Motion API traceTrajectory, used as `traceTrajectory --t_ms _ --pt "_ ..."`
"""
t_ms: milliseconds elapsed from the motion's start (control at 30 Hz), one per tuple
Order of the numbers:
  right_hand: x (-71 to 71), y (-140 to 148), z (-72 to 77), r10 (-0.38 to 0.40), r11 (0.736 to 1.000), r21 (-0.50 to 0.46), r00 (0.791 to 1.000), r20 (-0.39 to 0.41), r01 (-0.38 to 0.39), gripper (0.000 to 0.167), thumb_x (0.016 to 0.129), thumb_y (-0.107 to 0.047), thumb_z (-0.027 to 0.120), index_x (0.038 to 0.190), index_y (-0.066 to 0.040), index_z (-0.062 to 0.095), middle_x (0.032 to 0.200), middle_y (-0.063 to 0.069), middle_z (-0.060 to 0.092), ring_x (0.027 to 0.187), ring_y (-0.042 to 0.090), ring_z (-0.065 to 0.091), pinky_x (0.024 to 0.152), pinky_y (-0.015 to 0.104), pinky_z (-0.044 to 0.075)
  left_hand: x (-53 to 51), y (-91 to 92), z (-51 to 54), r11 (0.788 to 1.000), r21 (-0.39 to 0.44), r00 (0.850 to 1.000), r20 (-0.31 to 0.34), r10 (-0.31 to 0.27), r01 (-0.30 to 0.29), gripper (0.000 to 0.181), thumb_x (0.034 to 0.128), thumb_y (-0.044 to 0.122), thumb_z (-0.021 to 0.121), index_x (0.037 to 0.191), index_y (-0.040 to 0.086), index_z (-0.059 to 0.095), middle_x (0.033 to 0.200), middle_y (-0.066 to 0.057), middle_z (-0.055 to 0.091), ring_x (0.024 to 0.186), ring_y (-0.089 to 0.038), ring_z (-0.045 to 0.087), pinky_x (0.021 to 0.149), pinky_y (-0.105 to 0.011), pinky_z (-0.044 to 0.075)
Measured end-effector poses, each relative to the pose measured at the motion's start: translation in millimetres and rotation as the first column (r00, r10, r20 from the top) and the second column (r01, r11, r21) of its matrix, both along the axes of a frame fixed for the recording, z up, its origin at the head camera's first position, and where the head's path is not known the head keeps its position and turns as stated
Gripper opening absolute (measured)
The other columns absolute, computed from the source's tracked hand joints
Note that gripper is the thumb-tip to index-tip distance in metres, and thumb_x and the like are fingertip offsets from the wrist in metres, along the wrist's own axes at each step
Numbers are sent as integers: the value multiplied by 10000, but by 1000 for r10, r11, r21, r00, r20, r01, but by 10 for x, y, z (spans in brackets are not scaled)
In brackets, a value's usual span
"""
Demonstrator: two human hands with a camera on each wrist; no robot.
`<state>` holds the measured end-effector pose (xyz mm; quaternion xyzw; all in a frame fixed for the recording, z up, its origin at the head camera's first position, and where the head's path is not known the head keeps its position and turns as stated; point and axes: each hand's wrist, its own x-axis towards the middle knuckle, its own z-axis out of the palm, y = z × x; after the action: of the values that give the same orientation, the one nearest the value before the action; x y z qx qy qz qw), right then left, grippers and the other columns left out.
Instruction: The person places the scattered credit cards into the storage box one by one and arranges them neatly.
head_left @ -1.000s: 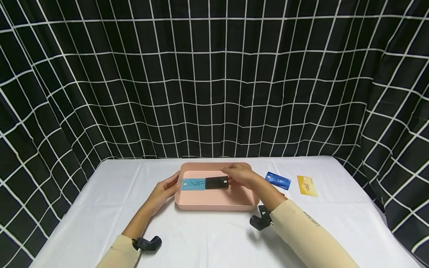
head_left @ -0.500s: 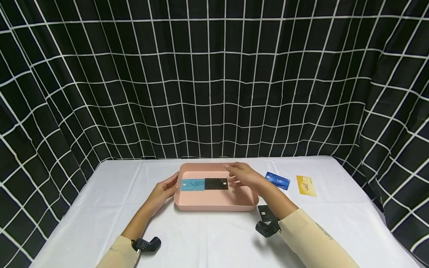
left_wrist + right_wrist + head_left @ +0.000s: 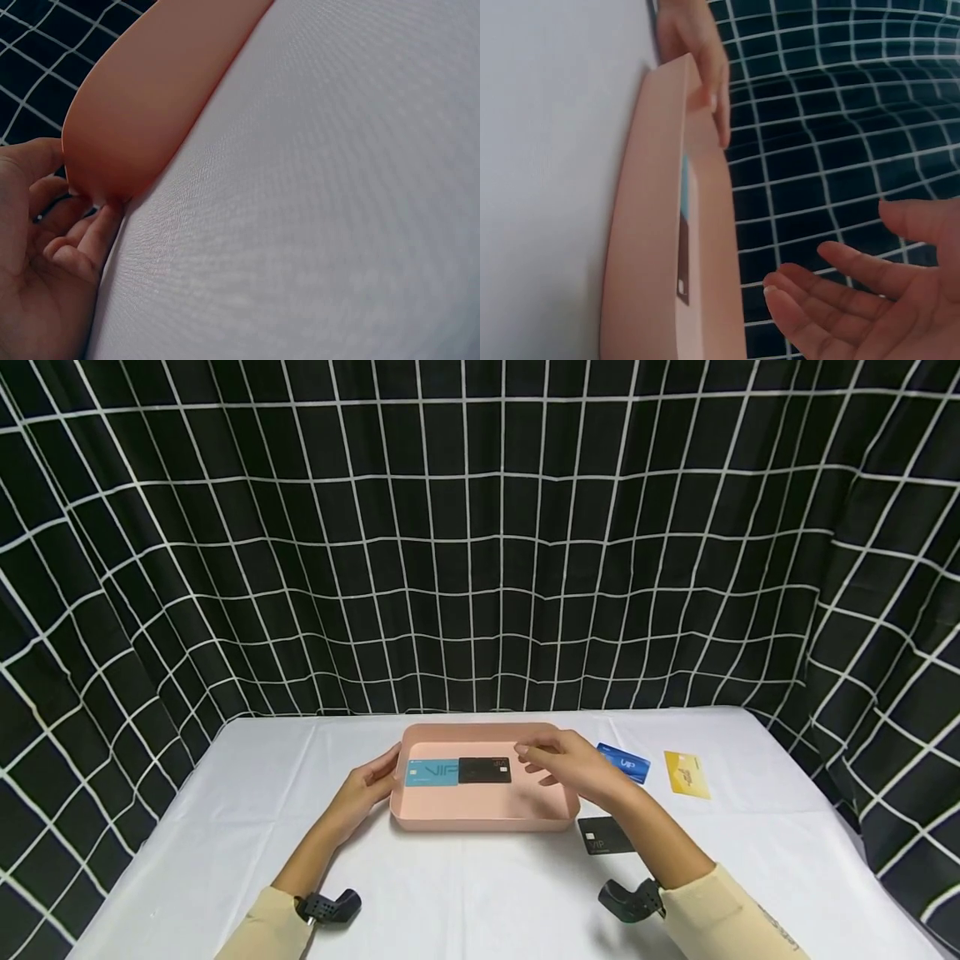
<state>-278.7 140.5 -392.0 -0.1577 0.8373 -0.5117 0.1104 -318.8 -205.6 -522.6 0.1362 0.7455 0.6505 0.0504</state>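
A pink tray [image 3: 483, 825] lies on the table, holding a light blue card [image 3: 432, 773] and a black card [image 3: 484, 770] side by side, their short edges meeting. My left hand [image 3: 371, 783] holds the tray's left end; in the left wrist view, curled fingers [image 3: 97, 236] press its outer corner. Over the tray's right side hovers my right hand [image 3: 573, 768], its fingers apart and nothing between them. The right wrist view confirms that hand [image 3: 870, 300] is off the tray, fingers loosely bent. Under the right forearm, a second black card [image 3: 602, 836] is partly covered.
Right of the tray lie a dark blue card [image 3: 628, 764], partly behind the right hand, and a yellow card [image 3: 686, 774]. A white cloth [image 3: 465, 893] covers the table. A black curtain [image 3: 480, 568] with a white grid hangs behind and at both sides.
The right hand has drawn back to the right from the black card in the tray, which now lies flat. More of the second black card shows. My left hand stays at the tray.
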Motion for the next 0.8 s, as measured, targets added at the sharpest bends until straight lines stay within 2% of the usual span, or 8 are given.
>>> traceTrajectory --t_ms 267,433,600,800 --pt "198 163 77 9 1000 23 998 -67 -8 381 1036 -258 587 1250 50 656 1196 160 704 1132 356 660 879 449 601 -9 0 4 1000 4 1000 -1 -8 8 591 1046 139 571 1581 59 331 1612 -155 341 1475 -294 353 1107 -322 433" --pt "306 276 108 -8 1000 6 998 -59 8 370 1016 -257 624 1248 30 661 1192 142 709 1117 306 663 881 438 590 -12 -3 -7 1000 6 1000 2 -8 8 593 1045 137 572 1579 50 331 1615 -155 338 1474 -299 356 1108 -329 434" --pt "389 411 103 -31 999 18 999 -37 32 396 988 -287 672 1274 -14 666 1206 107 711 1051 228 673 833 361 572 -12 -1 -27 1000 2 1000 6 -5 5 598 1041 147 582 1577 50 336 1613 -158 337 1472 -305 358 1115 -346 431" --pt "421 572 61 5 1000 1 999 -39 -5 396 974 -253 693 1286 -10 660 1203 114 717 985 167 667 825 346 583 -1 4 -9 1000 -12 1000 1 7 -7 597 1041 155 585 1578 61 342 1614 -141 346 1478 -290 351 1120 -353 425"
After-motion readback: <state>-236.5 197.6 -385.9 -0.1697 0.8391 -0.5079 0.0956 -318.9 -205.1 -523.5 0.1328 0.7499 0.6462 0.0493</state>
